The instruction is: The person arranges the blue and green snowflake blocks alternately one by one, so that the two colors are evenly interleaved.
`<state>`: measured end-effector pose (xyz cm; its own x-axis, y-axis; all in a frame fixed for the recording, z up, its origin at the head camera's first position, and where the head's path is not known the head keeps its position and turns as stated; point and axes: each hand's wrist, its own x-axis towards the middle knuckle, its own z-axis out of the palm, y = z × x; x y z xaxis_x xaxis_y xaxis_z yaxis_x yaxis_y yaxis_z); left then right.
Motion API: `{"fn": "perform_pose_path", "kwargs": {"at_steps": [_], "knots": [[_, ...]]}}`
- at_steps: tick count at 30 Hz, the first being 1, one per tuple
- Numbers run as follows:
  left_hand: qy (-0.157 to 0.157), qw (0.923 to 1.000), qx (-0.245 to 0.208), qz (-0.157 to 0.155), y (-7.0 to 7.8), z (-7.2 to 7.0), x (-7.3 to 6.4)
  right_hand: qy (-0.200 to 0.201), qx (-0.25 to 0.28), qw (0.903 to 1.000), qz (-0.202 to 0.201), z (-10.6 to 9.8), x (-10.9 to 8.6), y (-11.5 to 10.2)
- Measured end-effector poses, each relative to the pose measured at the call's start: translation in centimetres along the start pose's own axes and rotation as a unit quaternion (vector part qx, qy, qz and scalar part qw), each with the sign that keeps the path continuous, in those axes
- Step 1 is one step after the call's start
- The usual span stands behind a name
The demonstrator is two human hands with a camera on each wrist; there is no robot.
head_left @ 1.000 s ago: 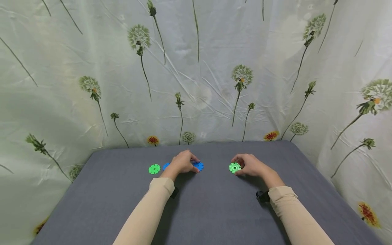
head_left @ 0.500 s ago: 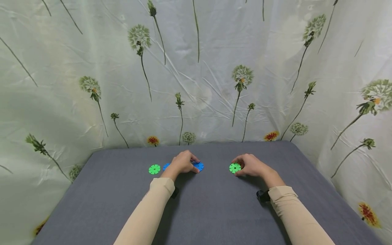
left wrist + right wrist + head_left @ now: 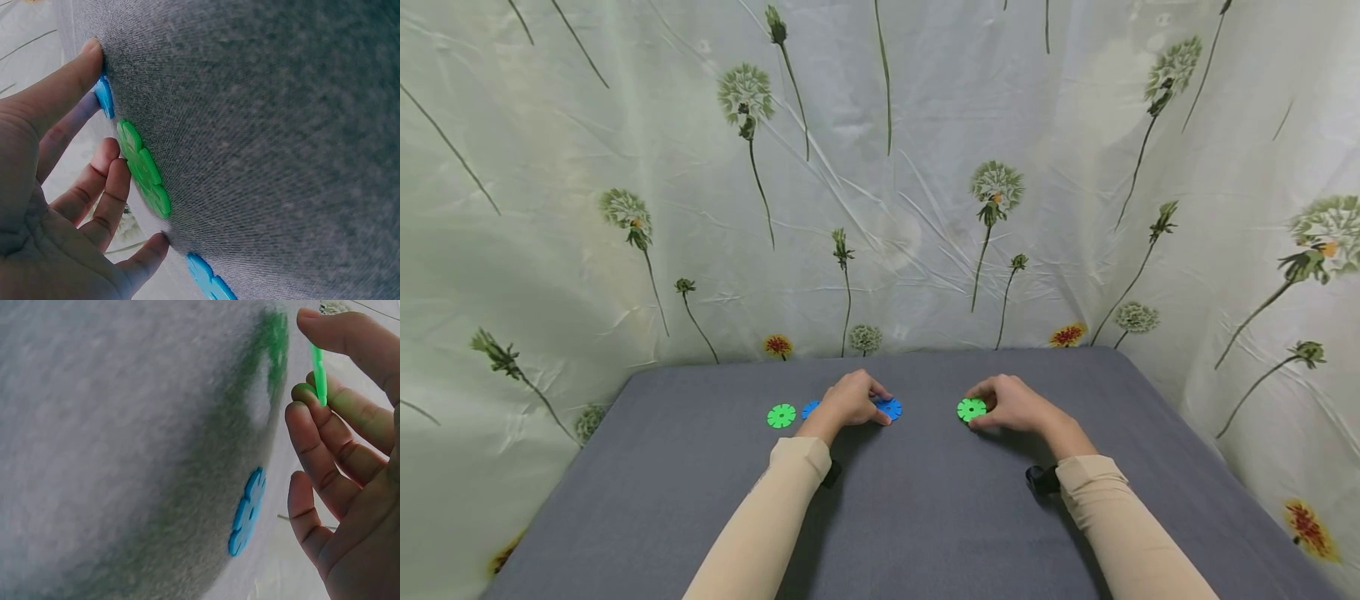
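Just inward of left hand [image 3: 852,399], pinched blue disc [image 3: 891,407], just inward of right hand [image 3: 1011,404], pinched green disc [image 3: 967,407]

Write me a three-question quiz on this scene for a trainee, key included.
1. What colour is the disc in the right hand?
2. True or false: the left hand holds a red disc.
3. In the left wrist view, what lies between the two blue discs? A: a yellow disc; B: a green disc; C: a black cup.

Key: 1. Green. 2. False; it pinches a blue disc. 3. B.
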<state>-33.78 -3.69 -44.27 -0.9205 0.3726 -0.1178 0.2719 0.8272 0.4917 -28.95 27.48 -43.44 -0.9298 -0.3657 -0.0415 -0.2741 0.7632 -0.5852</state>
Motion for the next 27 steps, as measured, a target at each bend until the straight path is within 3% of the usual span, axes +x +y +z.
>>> {"fn": "perform_pose_path", "kwargs": {"at_steps": [19, 27], "knots": [[-0.001, 1.0000, -0.002, 0.001, 0.1, -0.2, -0.2, -0.001, 0.012, 0.9995, -0.028, 1.6, 2.8, -2.3], [0.002, 1.0000, 0.000, 0.001, 0.3, -0.2, -0.2, -0.014, 0.019, 0.9996, -0.018, 2.7, 4.2, -3.1]]}}
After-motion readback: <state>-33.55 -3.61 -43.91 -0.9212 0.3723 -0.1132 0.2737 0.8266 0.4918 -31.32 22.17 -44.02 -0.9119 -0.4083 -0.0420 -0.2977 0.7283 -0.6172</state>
